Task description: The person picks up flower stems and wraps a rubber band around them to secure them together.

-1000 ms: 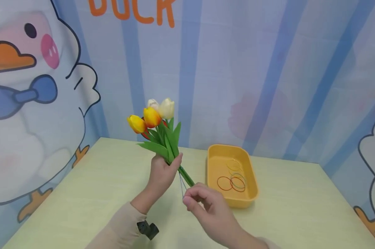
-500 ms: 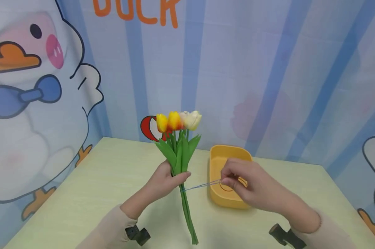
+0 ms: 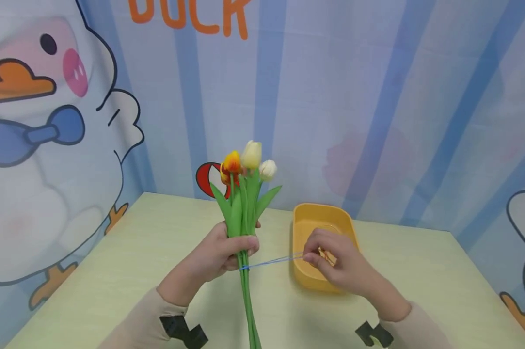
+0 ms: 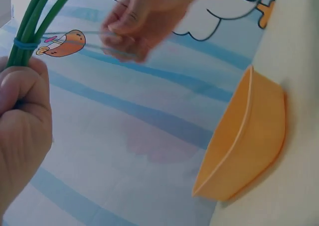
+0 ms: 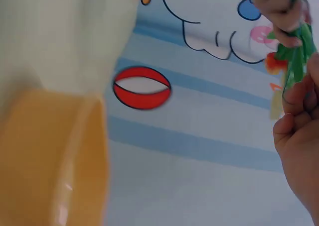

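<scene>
My left hand (image 3: 220, 251) grips a bunch of artificial tulips (image 3: 245, 203) around the stems, just below the leaves. The blooms are yellow-orange and white, and the bunch stands nearly upright with its stems hanging down. A blue rubber band (image 3: 271, 261) circles the stems right under the left hand. My right hand (image 3: 342, 261) pinches the band's other end between thumb and fingers and stretches it out to the right. In the left wrist view the band (image 4: 27, 44) lies around the green stems, with two taut strands running across to the right hand (image 4: 144, 19).
A yellow-orange tray (image 3: 302, 271) stands on the pale table (image 3: 402, 286) behind and below the right hand, partly hidden by it. Rubber bands lie in it, mostly covered by the hand. A striped blue cartoon backdrop (image 3: 306, 97) rises behind the table.
The right hand has moved from beside the stems out to the right, drawing the blue band taut. The tulip bunch has turned from leaning left to nearly upright, the left hand still gripping it.
</scene>
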`<action>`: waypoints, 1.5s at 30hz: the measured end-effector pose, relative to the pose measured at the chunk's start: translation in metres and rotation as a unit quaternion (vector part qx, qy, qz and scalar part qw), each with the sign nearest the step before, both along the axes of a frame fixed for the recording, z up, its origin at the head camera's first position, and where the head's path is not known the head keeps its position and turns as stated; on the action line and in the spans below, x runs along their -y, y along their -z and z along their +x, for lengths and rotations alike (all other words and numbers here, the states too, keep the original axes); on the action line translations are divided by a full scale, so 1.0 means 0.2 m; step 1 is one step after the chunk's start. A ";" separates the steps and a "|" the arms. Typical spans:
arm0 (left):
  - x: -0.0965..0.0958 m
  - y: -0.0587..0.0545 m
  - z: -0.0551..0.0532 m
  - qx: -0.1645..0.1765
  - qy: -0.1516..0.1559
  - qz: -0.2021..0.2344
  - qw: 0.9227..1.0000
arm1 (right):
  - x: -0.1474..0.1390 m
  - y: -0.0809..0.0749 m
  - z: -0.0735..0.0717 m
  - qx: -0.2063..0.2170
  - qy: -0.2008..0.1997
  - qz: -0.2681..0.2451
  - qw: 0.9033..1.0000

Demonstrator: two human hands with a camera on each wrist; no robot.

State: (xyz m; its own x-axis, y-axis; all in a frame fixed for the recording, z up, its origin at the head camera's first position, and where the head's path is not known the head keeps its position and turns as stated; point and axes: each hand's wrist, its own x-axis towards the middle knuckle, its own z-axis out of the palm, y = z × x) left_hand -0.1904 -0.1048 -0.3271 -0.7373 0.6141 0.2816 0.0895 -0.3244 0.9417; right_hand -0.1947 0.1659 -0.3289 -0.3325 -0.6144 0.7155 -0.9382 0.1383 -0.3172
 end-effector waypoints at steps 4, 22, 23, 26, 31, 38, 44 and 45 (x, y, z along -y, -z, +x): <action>-0.03 0.00 0.00 0.014 -0.002 0.042 0.999 | 0.08 0.14 0.00 0.061 -0.011 -0.032 0.998; -0.20 0.06 -0.02 0.046 -0.210 0.087 0.973 | 0.54 0.33 0.30 0.513 0.089 -0.209 0.828; -0.21 0.06 -0.02 0.039 -0.229 0.080 0.969 | 0.56 0.33 0.33 0.548 0.097 -0.228 0.799; -0.22 0.07 -0.02 0.012 -0.277 0.055 0.959 | 0.59 0.31 0.38 0.574 0.106 -0.274 0.765; -0.22 0.10 -0.02 -0.087 -0.331 -0.006 0.939 | 0.58 0.22 0.42 0.575 0.115 -0.264 0.765; -0.21 0.13 -0.02 -0.202 -0.342 -0.088 0.914 | 0.46 0.07 0.43 0.571 0.122 -0.200 0.787; -0.19 0.13 -0.01 -0.204 -0.316 -0.117 0.919 | 0.29 -0.04 0.39 0.522 0.095 -0.086 0.843; -0.18 0.12 -0.01 -0.199 -0.306 -0.125 0.923 | 0.26 -0.06 0.38 0.499 0.086 -0.059 0.861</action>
State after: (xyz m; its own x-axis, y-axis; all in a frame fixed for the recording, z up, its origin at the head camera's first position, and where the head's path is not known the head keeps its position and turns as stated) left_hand -0.1931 -0.0683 -0.3518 -0.8364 0.1986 0.5109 0.5386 0.1242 0.8334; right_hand -0.1187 0.1143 -0.3172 -0.8957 -0.4382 0.0760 -0.1605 0.1593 -0.9741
